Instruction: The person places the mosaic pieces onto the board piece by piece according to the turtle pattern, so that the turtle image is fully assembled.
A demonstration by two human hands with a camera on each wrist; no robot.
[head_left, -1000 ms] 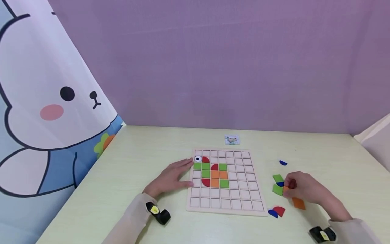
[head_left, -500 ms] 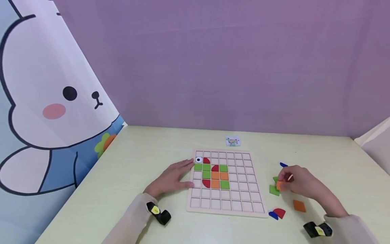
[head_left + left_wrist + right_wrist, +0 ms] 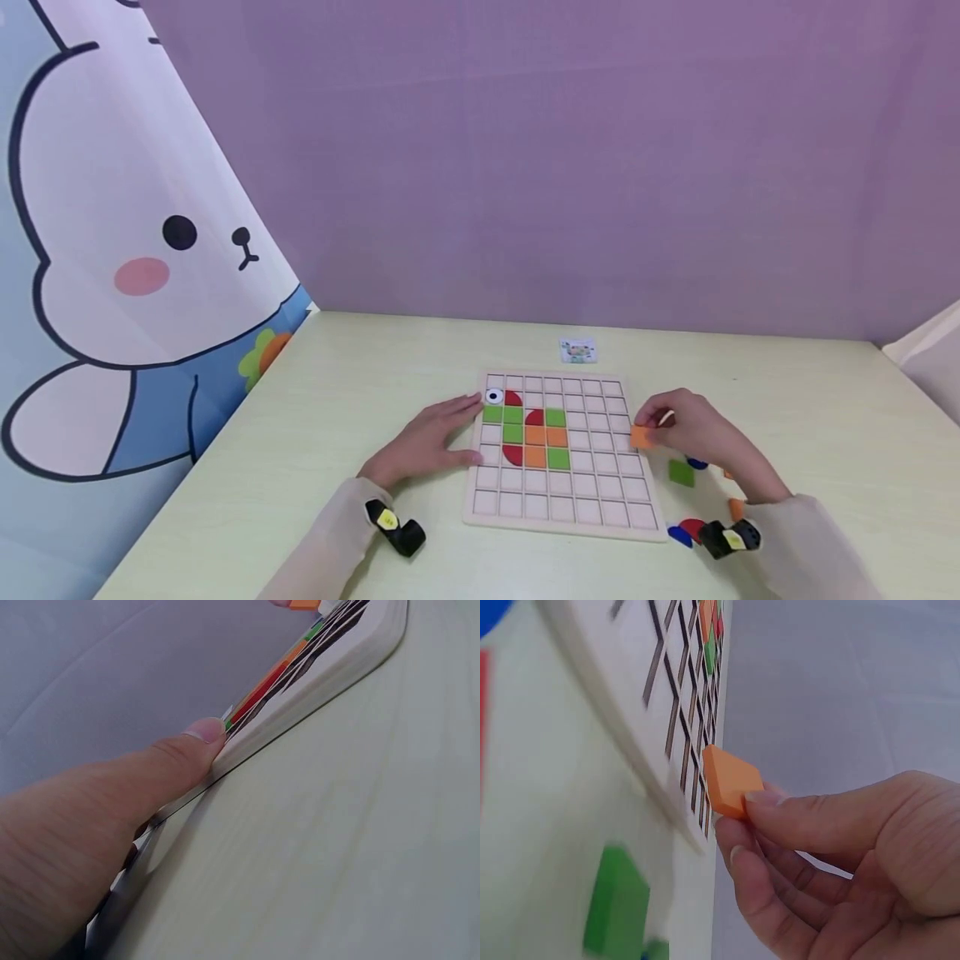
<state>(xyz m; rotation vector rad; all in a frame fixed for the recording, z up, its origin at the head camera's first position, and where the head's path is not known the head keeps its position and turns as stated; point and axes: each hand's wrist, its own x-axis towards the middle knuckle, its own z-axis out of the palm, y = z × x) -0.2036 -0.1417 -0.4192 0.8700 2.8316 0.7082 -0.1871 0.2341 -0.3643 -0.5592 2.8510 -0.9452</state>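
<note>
Head view, lower right of centre: the right hand [image 3: 693,429], thumb and fingers pinching a flat orange square tile [image 3: 641,437] by its edge, the tile appearing across the right border of a pale square-celled board [image 3: 562,529]; whether they touch cannot be told. Lower centre: the left hand [image 3: 426,442], fingers extended and spread, thumb and fingertips against the board's left border. Set in the board's left half are a round white-and-black eye disc [image 3: 493,397], three red quarter-circle tiles [image 3: 513,455], five green square tiles [image 3: 558,458] and three orange square tiles [image 3: 535,457]. Lower right, on the pale tabletop [image 3: 390,350]: a loose green four-sided tile [image 3: 681,473] and a blue rounded tile [image 3: 680,537]. Above the board lies a small printed card [image 3: 577,351].
</note>
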